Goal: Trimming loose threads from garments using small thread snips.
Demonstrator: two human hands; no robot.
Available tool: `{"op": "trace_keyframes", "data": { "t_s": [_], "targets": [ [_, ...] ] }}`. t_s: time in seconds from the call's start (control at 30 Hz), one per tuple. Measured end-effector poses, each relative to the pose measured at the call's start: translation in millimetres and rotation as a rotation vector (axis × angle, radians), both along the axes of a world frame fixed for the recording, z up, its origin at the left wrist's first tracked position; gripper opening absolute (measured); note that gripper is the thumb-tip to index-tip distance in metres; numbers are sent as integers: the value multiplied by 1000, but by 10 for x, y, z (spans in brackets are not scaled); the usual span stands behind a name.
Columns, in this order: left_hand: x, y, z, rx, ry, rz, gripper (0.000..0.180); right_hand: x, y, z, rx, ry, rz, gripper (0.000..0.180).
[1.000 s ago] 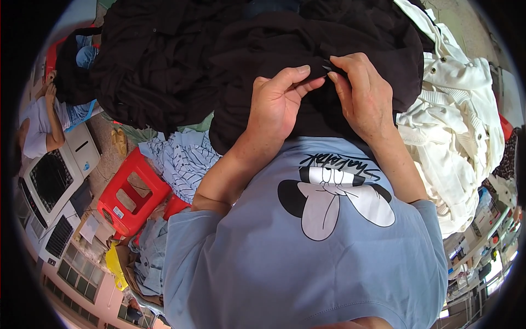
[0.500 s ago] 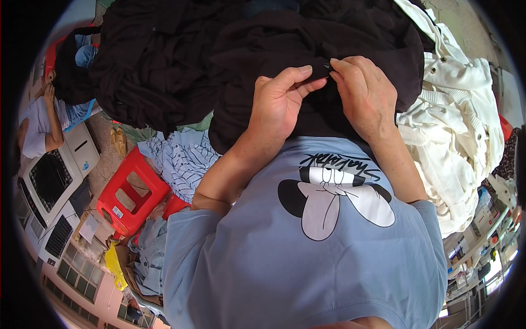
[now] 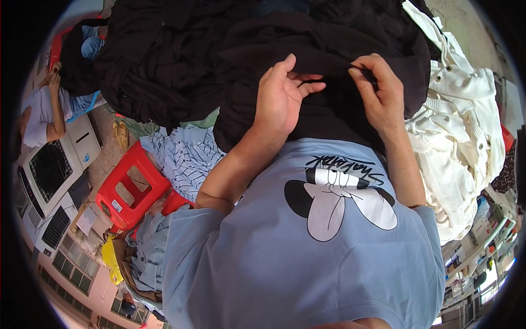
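Black cloth (image 3: 263, 41) lies spread and bunched across my lap and in front of me. Over it, my left hand (image 3: 278, 97) is open, palm turned inward with thumb and fingers apart, and nothing shows in it. To its right, my right hand (image 3: 382, 92) is closed in a pinch, thumb and forefinger meeting just above the dark fabric. Whatever sits between those fingertips is too small and dark to name; it may be a bit of the cloth itself.
White knit garments (image 3: 452, 142) with buttons are heaped at my right. On the left are a patterned light-blue garment (image 3: 189, 159), a red plastic stool (image 3: 131, 189) and folded denim-blue clothing (image 3: 150, 255). Another person (image 3: 44, 118) sits at the far left.
My hands have drawn apart: the right moved right, and the left opened its fingers. A small dark, pointed thing seen at the right fingertips earlier no longer shows clearly.
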State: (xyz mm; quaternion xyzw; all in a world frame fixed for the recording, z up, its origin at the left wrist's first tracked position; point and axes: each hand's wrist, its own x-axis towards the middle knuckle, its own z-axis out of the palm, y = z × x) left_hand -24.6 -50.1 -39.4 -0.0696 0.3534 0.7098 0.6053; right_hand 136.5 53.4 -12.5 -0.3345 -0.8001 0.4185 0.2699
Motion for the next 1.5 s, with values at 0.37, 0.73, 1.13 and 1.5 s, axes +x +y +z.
{"op": "trace_keyframes", "data": {
  "t_s": [0.37,0.73,1.13,1.5],
  "targets": [
    [13,-20,130,74,145,46,11,-140,-58,115,239,-155,20,25],
    [46,6,178,99,138,8,13,-251,-147,60,441,-128,70,26],
    [54,13,175,87,103,12,14,-267,-133,-28,583,-113,35,25],
    [60,17,156,121,72,29,13,-194,-120,15,316,-51,-6,22]
  ]
}}
